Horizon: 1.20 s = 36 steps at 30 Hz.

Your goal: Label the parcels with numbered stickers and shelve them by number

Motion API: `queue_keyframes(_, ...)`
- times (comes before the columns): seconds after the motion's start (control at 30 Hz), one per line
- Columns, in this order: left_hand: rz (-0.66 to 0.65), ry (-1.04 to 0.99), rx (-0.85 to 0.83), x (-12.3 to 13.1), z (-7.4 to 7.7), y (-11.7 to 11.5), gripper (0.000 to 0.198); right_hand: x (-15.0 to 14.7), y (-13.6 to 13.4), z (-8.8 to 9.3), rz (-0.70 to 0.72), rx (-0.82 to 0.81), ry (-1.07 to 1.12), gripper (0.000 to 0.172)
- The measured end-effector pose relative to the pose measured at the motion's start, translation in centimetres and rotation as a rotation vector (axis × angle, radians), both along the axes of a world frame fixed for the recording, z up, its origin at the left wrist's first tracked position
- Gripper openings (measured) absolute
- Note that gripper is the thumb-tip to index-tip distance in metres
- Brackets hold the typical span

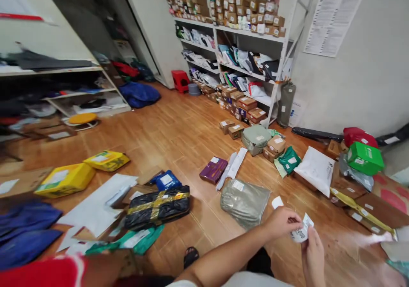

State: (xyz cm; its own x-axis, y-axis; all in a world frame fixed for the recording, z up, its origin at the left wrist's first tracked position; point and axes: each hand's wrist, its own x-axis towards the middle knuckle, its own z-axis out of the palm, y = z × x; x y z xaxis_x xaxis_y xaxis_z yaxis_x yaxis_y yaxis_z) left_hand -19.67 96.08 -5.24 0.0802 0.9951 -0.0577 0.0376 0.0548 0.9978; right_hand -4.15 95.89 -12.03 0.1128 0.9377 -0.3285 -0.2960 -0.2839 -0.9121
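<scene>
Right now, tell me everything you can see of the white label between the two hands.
The white label is a thin piece that looks like paper, with large dark characters printed on its lower part, too blurred to read surely. It looks bent, with a pointed corner at the top and a rounded lower edge. The left hand seems to pinch it at one side and the right hand holds the other, hiding part of it. It is held above the wood-look floor.
</scene>
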Motion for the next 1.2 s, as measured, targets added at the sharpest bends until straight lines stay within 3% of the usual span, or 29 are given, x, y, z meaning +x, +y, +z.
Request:
queue_keyframes(0.1,0.102,0.102,0.120,-7.7,-0.4,2.6,0.024,-8.2,5.8,1.1,0.149,0.020,-0.097,0.060)
queue_keyframes(0.27,0.553,0.154,0.183,-22.8,1.0,2.8,0.030,-27.0,10.9,4.0,0.521,0.186,-0.163,0.056)
queue_keyframes(0.43,0.869,0.279,0.229,-39.4,1.6,0.6,0.027,-46.9,10.4,3.5,0.836,0.248,0.056,0.053)
queue_keyframes(0.53,0.961,0.282,0.154,-49.9,1.3,0.1,0.031,-58.6,9.3,2.3,0.860,0.247,0.124,0.054)
queue_keyframes(0.63,0.969,0.248,0.044,-60.0,1.7,0.8,0.037,-68.9,9.1,1.8,0.842,0.195,0.153,0.056)
queue_keyframes(0.77,0.928,0.199,-0.039,-71.2,3.0,3.0,0.042,-78.4,11.2,2.9,0.728,0.204,0.112,0.048)
queue_keyframes(0.83,0.922,0.190,-0.069,-75.7,3.3,4.4,0.043,-81.6,13.1,3.6,0.683,0.305,0.018,0.051)
queue_keyframes(0.9,0.927,0.214,-0.080,-79.7,3.1,5.9,0.042,-84.5,15.4,4.2,0.753,0.476,-0.059,0.046)
queue_keyframes(1.03,0.934,0.291,-0.079,-87.4,1.4,9.3,0.041,-91.4,20.0,3.9,0.979,0.700,-0.049,0.027)
queue_keyframes(1.2,0.851,0.359,-0.130,-99.0,-1.9,15.9,0.041,-104.1,26.4,-0.2,1.037,0.581,0.008,0.022)
